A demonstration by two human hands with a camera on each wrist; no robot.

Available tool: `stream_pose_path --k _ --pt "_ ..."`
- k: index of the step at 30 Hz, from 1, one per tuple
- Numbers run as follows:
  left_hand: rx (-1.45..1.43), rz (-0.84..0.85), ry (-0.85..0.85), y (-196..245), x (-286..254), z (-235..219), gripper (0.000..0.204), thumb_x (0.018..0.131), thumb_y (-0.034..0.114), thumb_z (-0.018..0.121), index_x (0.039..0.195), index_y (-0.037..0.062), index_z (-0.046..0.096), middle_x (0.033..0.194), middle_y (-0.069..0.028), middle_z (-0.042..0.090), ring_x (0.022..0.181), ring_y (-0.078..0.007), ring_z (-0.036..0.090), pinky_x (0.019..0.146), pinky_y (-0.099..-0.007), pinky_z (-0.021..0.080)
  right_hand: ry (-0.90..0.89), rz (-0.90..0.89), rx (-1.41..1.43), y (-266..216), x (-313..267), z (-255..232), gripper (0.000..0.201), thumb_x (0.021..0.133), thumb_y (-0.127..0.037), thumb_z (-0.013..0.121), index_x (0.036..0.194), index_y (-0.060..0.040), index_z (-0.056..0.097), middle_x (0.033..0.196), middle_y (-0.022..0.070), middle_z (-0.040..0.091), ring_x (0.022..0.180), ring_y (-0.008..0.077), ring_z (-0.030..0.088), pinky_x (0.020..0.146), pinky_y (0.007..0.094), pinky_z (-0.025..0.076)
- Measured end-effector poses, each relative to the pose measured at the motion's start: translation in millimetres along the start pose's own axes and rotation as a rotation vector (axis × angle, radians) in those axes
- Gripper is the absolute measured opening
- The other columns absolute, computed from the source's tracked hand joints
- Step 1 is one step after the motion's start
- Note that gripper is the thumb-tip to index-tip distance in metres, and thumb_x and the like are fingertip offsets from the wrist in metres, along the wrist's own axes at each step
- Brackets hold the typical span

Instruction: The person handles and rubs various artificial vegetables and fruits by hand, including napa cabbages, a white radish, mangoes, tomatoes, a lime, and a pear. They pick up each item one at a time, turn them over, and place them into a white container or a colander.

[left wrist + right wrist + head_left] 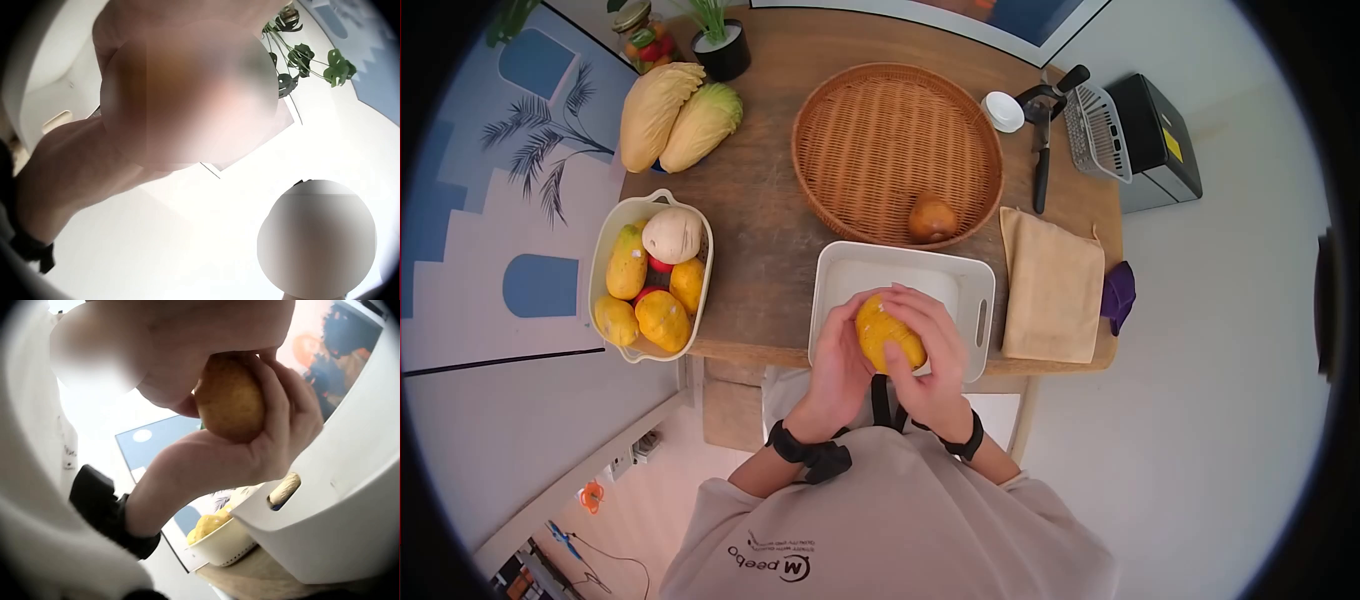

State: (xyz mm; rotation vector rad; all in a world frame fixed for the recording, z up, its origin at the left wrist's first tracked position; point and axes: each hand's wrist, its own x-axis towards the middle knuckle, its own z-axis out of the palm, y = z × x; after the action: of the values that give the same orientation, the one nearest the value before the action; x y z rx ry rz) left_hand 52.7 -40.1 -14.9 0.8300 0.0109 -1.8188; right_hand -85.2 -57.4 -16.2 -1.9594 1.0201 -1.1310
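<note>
A rounded yellow fruit (887,335), mango-like with small pale marks on its skin, is held between both hands over a white rectangular bin (832,275). My left hand (838,362) cups it from the left side. From the right, my right hand (940,362) grips it, thumb across the front and fingers over the top. The right wrist view shows the fruit (230,400) from below, with the left hand (275,447) curled around it. In the left wrist view the fruit is hidden behind a blurred patch.
A round wicker tray (885,140) holds one brownish-orange fruit (932,218). At left, a cream basket (708,250) contains several yellow fruits and a pale round one (672,235). Napa cabbages (662,115) lie behind it. A beige cloth (1050,290) and a black-handled knife (1041,180) lie at right.
</note>
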Motion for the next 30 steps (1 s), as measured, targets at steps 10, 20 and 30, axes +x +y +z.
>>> stream_pose_path --k 10,20,30 --pt "0.006 0.109 -0.103 -6 -1 -4 0.045 0.115 0.037 0.039 0.141 0.0067 0.059 0.141 -0.0129 0.064 0.134 -0.0252 0.062 0.119 -0.0420 0.047 0.017 -0.016 -0.081 -5 2 2 0.032 0.081 -0.006 0.081 0.112 0.0000 0.077 0.124 0.0181 0.074 0.124 0.0418 0.069 0.113 0.0553 0.050" --pt "-0.093 0.051 -0.122 -4 4 -10 0.041 0.113 0.032 0.041 0.141 0.0077 0.058 0.144 -0.0148 0.064 0.136 -0.0242 0.060 0.118 -0.0389 0.047 0.056 -0.056 -0.071 -12 13 5 0.027 0.081 0.001 0.076 0.108 0.0000 0.076 0.122 0.0173 0.074 0.118 0.0408 0.071 0.103 0.0512 0.056" --pt "-0.173 0.029 -0.211 -7 4 -13 0.046 0.115 0.034 0.034 0.144 0.0066 0.057 0.145 -0.0120 0.064 0.129 -0.0230 0.064 0.119 -0.0401 0.048 0.004 -0.204 -0.139 -8 15 14 0.024 0.083 -0.002 0.076 0.107 -0.0005 0.075 0.120 0.0164 0.075 0.116 0.0402 0.072 0.100 0.0494 0.057"
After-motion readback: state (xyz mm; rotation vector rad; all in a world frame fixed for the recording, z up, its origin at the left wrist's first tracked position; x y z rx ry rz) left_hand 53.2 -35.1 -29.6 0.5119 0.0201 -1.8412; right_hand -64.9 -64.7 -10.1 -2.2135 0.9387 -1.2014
